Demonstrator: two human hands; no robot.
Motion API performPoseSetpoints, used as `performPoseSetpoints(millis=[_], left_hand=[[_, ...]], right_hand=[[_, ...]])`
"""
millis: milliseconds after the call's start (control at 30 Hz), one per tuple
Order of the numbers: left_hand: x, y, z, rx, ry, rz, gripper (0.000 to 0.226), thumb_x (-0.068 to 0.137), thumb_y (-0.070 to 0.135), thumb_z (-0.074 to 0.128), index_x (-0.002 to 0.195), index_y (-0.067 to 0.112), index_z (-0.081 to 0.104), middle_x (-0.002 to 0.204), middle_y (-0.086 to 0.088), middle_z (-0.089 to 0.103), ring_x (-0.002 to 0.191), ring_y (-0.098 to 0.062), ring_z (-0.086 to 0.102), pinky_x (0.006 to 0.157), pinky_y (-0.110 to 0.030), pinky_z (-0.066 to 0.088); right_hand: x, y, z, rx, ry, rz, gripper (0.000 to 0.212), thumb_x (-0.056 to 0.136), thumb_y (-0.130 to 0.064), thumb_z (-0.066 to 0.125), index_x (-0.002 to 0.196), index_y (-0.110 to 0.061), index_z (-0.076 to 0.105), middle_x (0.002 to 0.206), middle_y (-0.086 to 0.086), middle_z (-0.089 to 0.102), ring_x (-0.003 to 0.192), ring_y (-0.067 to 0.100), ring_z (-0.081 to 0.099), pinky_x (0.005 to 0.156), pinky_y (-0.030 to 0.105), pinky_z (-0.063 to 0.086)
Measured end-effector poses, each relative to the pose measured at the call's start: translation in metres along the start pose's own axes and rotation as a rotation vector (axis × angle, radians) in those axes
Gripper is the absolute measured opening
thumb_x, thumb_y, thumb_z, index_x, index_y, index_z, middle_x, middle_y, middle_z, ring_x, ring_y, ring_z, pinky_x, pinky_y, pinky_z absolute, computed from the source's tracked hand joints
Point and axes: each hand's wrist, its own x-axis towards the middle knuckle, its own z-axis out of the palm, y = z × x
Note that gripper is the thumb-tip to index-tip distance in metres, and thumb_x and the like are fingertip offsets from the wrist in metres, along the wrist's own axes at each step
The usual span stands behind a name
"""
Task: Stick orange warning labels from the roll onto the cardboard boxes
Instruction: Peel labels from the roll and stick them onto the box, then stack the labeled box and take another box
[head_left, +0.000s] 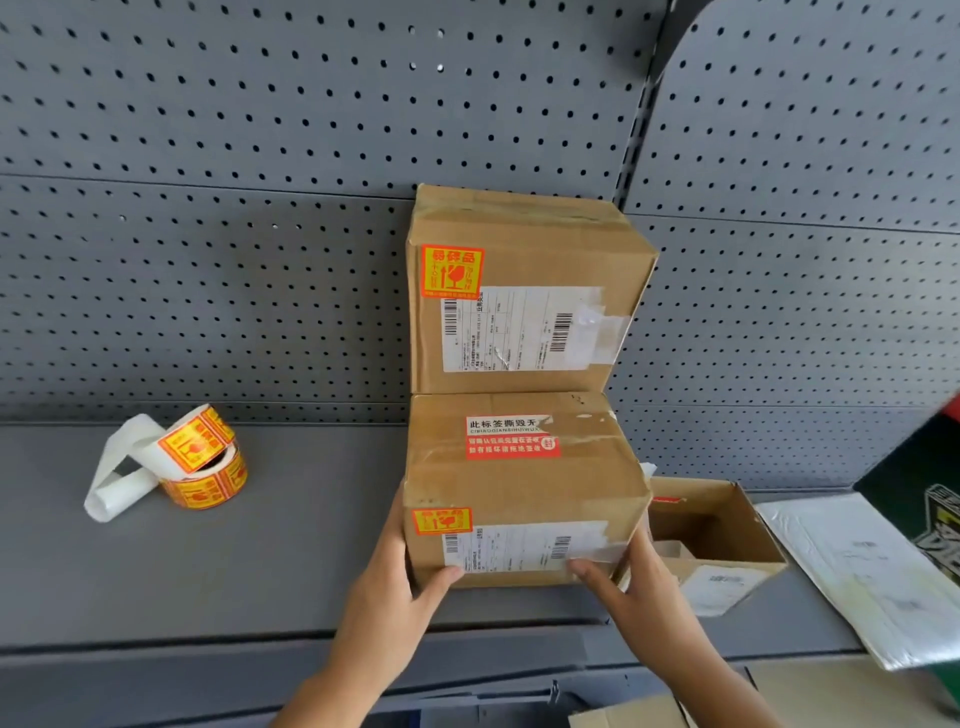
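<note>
Two cardboard boxes are stacked on the grey shelf (260, 561). The upper box (524, 249) carries an orange warning label (451, 272) at the top left of its front face. The lower box (519, 488) has an orange label (441, 520) at its front top left too, plus a red and white sticker on top. My left hand (395, 587) grips the lower box's left side, thumb on the front. My right hand (623, 582) grips its right side, thumb on the front. The label roll (205, 467) lies on the shelf to the left, with white backing strip trailing.
Grey pegboard (260, 156) backs the shelf. An open cardboard box (717, 540) sits right of the stack, with a white plastic mailer (857, 571) and a dark green package (919, 488) beyond it. More cardboard shows at the bottom edge.
</note>
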Motion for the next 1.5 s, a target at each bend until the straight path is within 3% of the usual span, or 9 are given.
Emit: performPoseSetpoints(millis=[200,433,567,667,833,1067,1233,1367,1500], left_hand=[[0.001,-0.008,0.004,0.072,0.038,0.032,0.091,0.084,0.040,0.079,0.156,0.036,0.024,0.138,0.023,0.059,0.100,0.014,0.059,0.093,-0.024,0.057],[-0.001,-0.006,0.000,0.111,0.032,0.064,0.099,0.084,0.042,0.078,0.159,0.038,0.013,0.145,0.020,0.055,0.103,0.012,0.057,0.088,-0.013,0.052],[-0.009,0.005,-0.024,0.135,0.035,0.093,0.103,0.082,0.050,0.076,0.160,0.038,0.010,0.161,0.019,0.032,0.123,0.018,0.046,0.100,-0.015,0.047],[-0.011,0.015,-0.058,0.299,0.112,0.175,0.091,0.083,0.063,0.062,0.159,0.035,0.020,0.164,0.016,0.026,0.150,-0.007,0.030,0.116,-0.036,0.037],[-0.012,0.040,-0.121,0.440,0.212,0.199,0.061,0.093,0.054,0.058,0.149,0.034,0.043,0.156,0.017,0.043,0.145,-0.006,0.037,0.111,-0.036,0.041],[-0.039,0.041,-0.189,0.468,0.380,0.091,0.044,0.094,0.055,0.054,0.136,0.047,0.048,0.129,0.036,0.045,0.121,0.001,0.047,0.081,-0.031,0.043],[-0.079,0.019,-0.242,0.494,0.536,-0.033,0.044,0.095,0.058,0.050,0.138,0.050,0.044,0.136,0.042,0.040,0.133,0.005,0.041,0.092,-0.029,0.043],[-0.129,0.000,-0.283,0.516,0.713,-0.209,0.048,0.094,0.062,0.048,0.140,0.047,0.044,0.149,0.034,0.039,0.137,-0.001,0.043,0.101,-0.036,0.044],[-0.185,-0.018,-0.312,0.475,0.862,-0.339,0.043,0.095,0.056,0.053,0.137,0.044,0.050,0.146,0.028,0.045,0.126,-0.003,0.050,0.101,-0.033,0.046]], right_hand=[[0.001,0.013,0.004,-0.045,-0.004,0.040,0.071,0.090,-0.043,0.070,0.109,-0.086,0.017,0.121,-0.040,0.049,0.111,-0.001,0.054,0.098,0.031,0.050],[-0.004,0.015,-0.003,-0.092,-0.098,0.054,0.064,0.087,-0.052,0.068,0.116,-0.083,0.021,0.124,-0.045,0.049,0.119,-0.010,0.052,0.106,0.031,0.047],[-0.013,0.003,-0.027,-0.138,-0.034,0.024,0.082,0.080,-0.068,0.066,0.149,-0.054,0.023,0.148,-0.026,0.045,0.137,-0.007,0.039,0.114,0.039,0.039],[-0.014,-0.019,-0.057,-0.247,0.147,0.009,0.087,0.080,-0.077,0.049,0.154,-0.037,0.027,0.147,-0.009,0.046,0.133,0.006,0.045,0.112,0.044,0.042],[0.004,-0.085,-0.079,-0.476,0.231,-0.181,0.063,0.091,-0.067,0.038,0.142,-0.033,0.051,0.146,-0.015,0.047,0.128,0.010,0.050,0.091,0.033,0.042],[0.025,-0.151,-0.025,-0.595,0.053,-0.390,0.053,0.092,-0.065,0.040,0.135,-0.039,0.057,0.140,-0.022,0.050,0.125,0.009,0.053,0.091,0.033,0.047],[0.042,-0.181,0.039,-0.537,-0.112,-0.546,0.060,0.090,-0.075,0.030,0.136,-0.045,0.054,0.140,-0.027,0.047,0.102,0.000,0.054,0.092,0.028,0.046],[0.062,-0.205,0.095,-0.498,-0.220,-0.661,0.061,0.089,-0.075,0.025,0.135,-0.047,0.053,0.143,-0.030,0.044,0.140,0.001,0.039,0.110,0.035,0.043],[0.065,-0.236,0.156,-0.436,-0.345,-0.744,0.065,0.080,-0.071,0.032,0.136,-0.047,0.054,0.143,-0.029,0.045,0.141,-0.001,0.035,0.104,0.031,0.043]])
